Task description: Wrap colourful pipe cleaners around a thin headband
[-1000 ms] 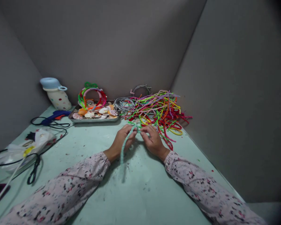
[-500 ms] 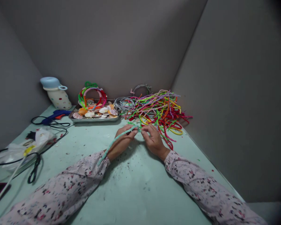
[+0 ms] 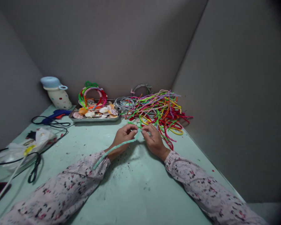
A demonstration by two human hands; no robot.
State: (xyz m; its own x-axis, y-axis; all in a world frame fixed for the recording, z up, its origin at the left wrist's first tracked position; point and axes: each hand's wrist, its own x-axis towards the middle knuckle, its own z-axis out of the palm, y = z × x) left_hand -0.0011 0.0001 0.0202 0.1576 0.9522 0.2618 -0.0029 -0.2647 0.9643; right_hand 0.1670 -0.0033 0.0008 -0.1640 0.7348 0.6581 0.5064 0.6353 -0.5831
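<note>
A mint-green pipe cleaner runs from between my fingertips back over my left wrist to the sleeve. My left hand pinches it near its far end, thumb against the forefinger. Close beside it, my right hand is closed in a pinch at the same end. A bit of darker green shows at the fingertips, too small to make out clearly. Both hands are just in front of a pile of coloured pipe cleaners.
A metal tray holds shells and fuzzy coloured rings. Coiled grey wire lies beside it. At the left are a bottle, a blue tool, black cables and a plastic bag. Grey walls enclose the table.
The long tail of the mint-green pipe cleaner has swung down and toward me, and its free end has shifted slightly left. Both hands stay almost in place.
</note>
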